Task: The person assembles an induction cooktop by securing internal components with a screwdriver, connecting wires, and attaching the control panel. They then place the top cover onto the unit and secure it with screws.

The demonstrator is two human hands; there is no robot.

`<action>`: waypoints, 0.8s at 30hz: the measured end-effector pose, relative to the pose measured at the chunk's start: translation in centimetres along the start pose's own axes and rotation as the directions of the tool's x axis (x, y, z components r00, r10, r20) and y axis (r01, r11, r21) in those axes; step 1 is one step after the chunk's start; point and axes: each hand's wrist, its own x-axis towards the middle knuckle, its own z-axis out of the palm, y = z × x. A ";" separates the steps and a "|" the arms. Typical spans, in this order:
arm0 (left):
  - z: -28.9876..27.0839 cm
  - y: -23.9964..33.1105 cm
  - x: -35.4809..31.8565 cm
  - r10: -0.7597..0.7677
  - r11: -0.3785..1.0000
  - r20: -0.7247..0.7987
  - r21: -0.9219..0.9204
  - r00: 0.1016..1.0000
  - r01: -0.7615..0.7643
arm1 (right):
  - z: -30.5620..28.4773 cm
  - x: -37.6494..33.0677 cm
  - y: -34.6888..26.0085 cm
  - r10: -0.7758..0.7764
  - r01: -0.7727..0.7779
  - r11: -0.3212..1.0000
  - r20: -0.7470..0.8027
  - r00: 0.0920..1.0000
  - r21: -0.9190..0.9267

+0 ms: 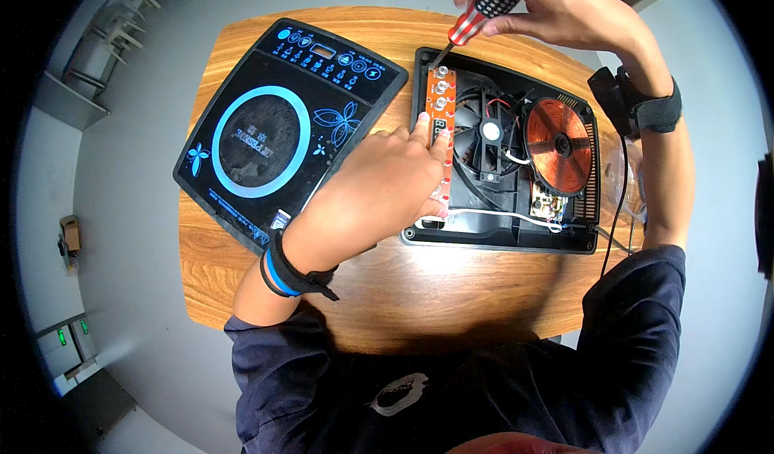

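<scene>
An opened induction cooker base point(500, 236) lies on the table, its inside facing up. Along its left side runs a narrow orange circuit board point(442, 109) with silver round parts and a small digit display. My left hand point(387, 168) rests on this board, fingers spread and pressing, covering part of it. My right hand point(532, 10) is closed around the red, white and black handle of a screwdriver point(472, 25). The screwdriver slants down, its tip at the board's far end; whether it sits in a screw I cannot tell.
Left of the base lies the cooker's black top panel point(347, 103) with blue markings. Inside the base are a black fan point(476, 135) and a copper coil point(558, 146). White wires point(500, 214) cross its near side. A black cable point(617, 212) hangs from my right wrist.
</scene>
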 end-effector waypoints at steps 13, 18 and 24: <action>-0.1 -0.2 0.1 -0.010 1.000 0.038 0.013 0.999 0.009 | 0.9 -1.1 -1.7 0.199 -0.228 0.964 -0.198 0.960 -0.138; -0.2 0.1 -0.2 -0.031 0.996 0.028 0.090 0.999 0.028 | 2.7 -4.8 -1.2 0.129 -0.221 0.958 -0.414 0.901 -0.182; -1.4 0.7 -0.2 0.108 0.990 -0.019 0.093 0.994 -0.105 | 7.3 -16.6 -1.0 0.504 -0.602 0.798 -0.499 0.705 -0.045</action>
